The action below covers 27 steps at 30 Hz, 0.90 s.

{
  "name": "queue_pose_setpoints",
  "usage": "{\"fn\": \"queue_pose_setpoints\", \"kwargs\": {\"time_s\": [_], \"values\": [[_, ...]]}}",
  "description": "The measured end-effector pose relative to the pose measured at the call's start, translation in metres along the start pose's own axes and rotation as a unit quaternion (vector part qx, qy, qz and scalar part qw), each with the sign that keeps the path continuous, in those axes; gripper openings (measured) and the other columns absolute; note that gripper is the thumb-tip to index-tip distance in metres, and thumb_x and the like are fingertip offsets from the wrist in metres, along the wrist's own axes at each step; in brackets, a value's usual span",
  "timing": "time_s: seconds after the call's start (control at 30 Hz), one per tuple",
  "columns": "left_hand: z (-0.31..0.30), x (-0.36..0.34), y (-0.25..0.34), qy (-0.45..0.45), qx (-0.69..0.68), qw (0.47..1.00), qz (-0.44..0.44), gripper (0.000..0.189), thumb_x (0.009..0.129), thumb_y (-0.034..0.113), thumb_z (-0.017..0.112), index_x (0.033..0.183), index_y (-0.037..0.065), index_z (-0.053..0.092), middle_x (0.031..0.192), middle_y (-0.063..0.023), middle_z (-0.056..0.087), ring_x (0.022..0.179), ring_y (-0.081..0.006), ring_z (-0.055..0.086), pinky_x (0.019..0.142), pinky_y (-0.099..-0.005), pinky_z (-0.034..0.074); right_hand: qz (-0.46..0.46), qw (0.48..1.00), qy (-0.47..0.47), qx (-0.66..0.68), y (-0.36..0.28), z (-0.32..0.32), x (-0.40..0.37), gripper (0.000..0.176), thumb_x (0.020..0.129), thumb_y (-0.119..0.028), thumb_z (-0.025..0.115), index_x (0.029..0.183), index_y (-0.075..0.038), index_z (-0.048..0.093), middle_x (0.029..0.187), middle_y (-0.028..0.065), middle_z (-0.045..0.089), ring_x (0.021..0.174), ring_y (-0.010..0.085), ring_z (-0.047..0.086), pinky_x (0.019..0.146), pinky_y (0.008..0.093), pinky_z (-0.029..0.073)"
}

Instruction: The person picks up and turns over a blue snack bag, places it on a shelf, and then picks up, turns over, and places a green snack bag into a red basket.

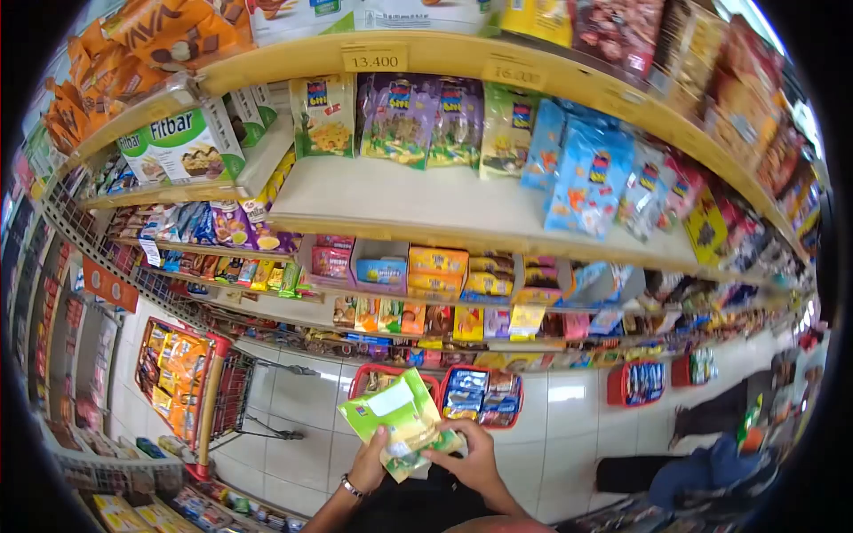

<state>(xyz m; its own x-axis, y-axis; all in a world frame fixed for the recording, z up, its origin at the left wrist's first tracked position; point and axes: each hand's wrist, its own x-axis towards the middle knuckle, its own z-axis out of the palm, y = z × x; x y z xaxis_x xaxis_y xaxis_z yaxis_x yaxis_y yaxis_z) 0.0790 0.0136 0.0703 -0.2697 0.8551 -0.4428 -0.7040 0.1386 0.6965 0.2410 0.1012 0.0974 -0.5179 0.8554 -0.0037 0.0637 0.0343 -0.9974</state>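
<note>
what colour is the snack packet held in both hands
The snack packet is bright green with a white patch near its top, seen best in the head view.

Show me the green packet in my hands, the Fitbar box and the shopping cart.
green packet (pixel 391 413), head view, middle of its front face.
Fitbar box (pixel 191 142), head view, its printed front.
shopping cart (pixel 234 393), head view, red wire basket side.

Bright, even light fills my view. Below the middle shelf (pixel 462 209), floor tiles (pixel 569 391) glare; away from it, lines bow, corners blacken.
</note>
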Motion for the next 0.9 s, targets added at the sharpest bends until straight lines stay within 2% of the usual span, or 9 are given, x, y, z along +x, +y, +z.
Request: {"fn": "queue_pose_setpoints", "kwargs": {"time_s": [0.07, 0.2, 0.33, 0.47, 0.5, 0.57, 0.63, 0.87, 0.9], "values": [[0.003, 0.019, -0.023, 0.020, 0.009, 0.999, -0.046, 0.053, 0.101, 0.037, 0.042, 0.138, -0.001, 0.037, 0.132, -0.0143, 0.051, 0.119, -0.0244, 0.053, 0.101, -0.0379, 0.042, 0.009, 0.999, 0.004, 0.034, 0.024, -0.014, 0.009, 0.043, 0.071, -0.012, 0.085, 0.103, -0.001, 0.060, 0.103, 0.0085, 0.064, 0.096, 0.0140, 0.060, 0.085, 0.0298, 0.048], [0.034, 0.045, -0.024, 0.023, 0.118, 0.992, 0.030, 0.049, 0.103, 0.033, 0.039, 0.136, -0.004, 0.040, 0.128, -0.0100, 0.052, 0.114, -0.0165, 0.051, 0.100, -0.0315, 0.040, 0.047, 0.995, -0.010, 0.090, 0.044, -0.041, 0.040, 0.041, 0.072, -0.009, 0.084, 0.104, 0.000, 0.059, 0.106, 0.0098, 0.063, 0.098, 0.0144, 0.060, 0.087, 0.0300, 0.048], [0.041, 0.055, -0.021, 0.027, 0.097, 0.995, 0.009, 0.049, 0.103, 0.033, 0.039, 0.136, -0.003, 0.040, 0.128, -0.0099, 0.053, 0.115, -0.0163, 0.051, 0.100, -0.0313, 0.040, 0.034, 0.996, -0.057, 0.057, 0.048, -0.055, 0.061, 0.044, 0.070, 0.000, 0.083, 0.105, -0.001, 0.055, 0.104, 0.0088, 0.063, 0.101, 0.0150, 0.059, 0.090, 0.0301, 0.046], [0.054, 0.066, -0.020, 0.055, 0.084, 0.993, 0.057, 0.047, 0.103, 0.032, 0.041, 0.134, -0.003, 0.043, 0.125, -0.0095, 0.055, 0.112, -0.0155, 0.052, 0.098, -0.0308, 0.042, 0.013, 0.997, -0.061, 0.035, 0.045, -0.063, 0.071, 0.044, 0.071, -0.001, 0.083, 0.106, 0.000, 0.057, 0.104, 0.0074, 0.062, 0.101, 0.0143, 0.059, 0.089, 0.0301, 0.047], [0.057, 0.064, -0.021, 0.074, 0.083, 0.992, 0.059, 0.046, 0.103, 0.032, 0.041, 0.132, -0.003, 0.044, 0.124, -0.0092, 0.056, 0.111, -0.0152, 0.053, 0.097, -0.0304, 0.042, 0.030, 0.997, -0.070, -0.033, 0.041, -0.070, 0.072, 0.044, 0.071, -0.005, 0.084, 0.107, 0.000, 0.059, 0.106, 0.0070, 0.061, 0.100, 0.0149, 0.059, 0.089, 0.0303, 0.048], [0.054, 0.059, -0.024, 0.069, 0.102, 0.992, 0.003, 0.046, 0.103, 0.031, 0.042, 0.133, -0.004, 0.044, 0.126, -0.0094, 0.054, 0.113, -0.0154, 0.052, 0.098, -0.0305, 0.041, 0.072, 0.996, -0.054, -0.015, 0.033, -0.074, 0.071, 0.042, 0.072, -0.007, 0.083, 0.106, 0.000, 0.060, 0.102, 0.0076, 0.063, 0.098, 0.0143, 0.060, 0.086, 0.0300, 0.048], [0.061, 0.060, -0.021, 0.049, 0.110, 0.992, 0.042, 0.046, 0.103, 0.031, 0.042, 0.133, -0.004, 0.043, 0.127, -0.0097, 0.054, 0.115, -0.0151, 0.051, 0.097, -0.0303, 0.041, -0.004, 0.998, -0.055, 0.001, 0.026, -0.078, 0.080, 0.039, 0.072, -0.004, 0.082, 0.104, 0.000, 0.060, 0.101, 0.0100, 0.064, 0.097, 0.0151, 0.061, 0.085, 0.0299, 0.048], [0.073, 0.053, -0.023, 0.076, 0.119, 0.987, 0.081, 0.046, 0.103, 0.031, 0.043, 0.133, -0.004, 0.044, 0.126, -0.0098, 0.055, 0.114, -0.0154, 0.051, 0.098, -0.0304, 0.040, 0.006, 0.997, -0.069, 0.017, 0.035, -0.080, 0.075, 0.039, 0.072, -0.005, 0.082, 0.104, 0.001, 0.060, 0.104, 0.0097, 0.064, 0.098, 0.0149, 0.060, 0.087, 0.0296, 0.047], [0.070, 0.048, -0.024, 0.079, 0.119, 0.988, 0.051, 0.046, 0.103, 0.030, 0.043, 0.134, -0.004, 0.043, 0.127, -0.0099, 0.054, 0.115, -0.0160, 0.051, 0.099, -0.0311, 0.040, -0.004, 0.998, -0.065, 0.015, 0.032, -0.080, 0.074, 0.039, 0.073, -0.005, 0.081, 0.105, 0.001, 0.060, 0.104, 0.0096, 0.064, 0.098, 0.0149, 0.060, 0.087, 0.0297, 0.047]]}}
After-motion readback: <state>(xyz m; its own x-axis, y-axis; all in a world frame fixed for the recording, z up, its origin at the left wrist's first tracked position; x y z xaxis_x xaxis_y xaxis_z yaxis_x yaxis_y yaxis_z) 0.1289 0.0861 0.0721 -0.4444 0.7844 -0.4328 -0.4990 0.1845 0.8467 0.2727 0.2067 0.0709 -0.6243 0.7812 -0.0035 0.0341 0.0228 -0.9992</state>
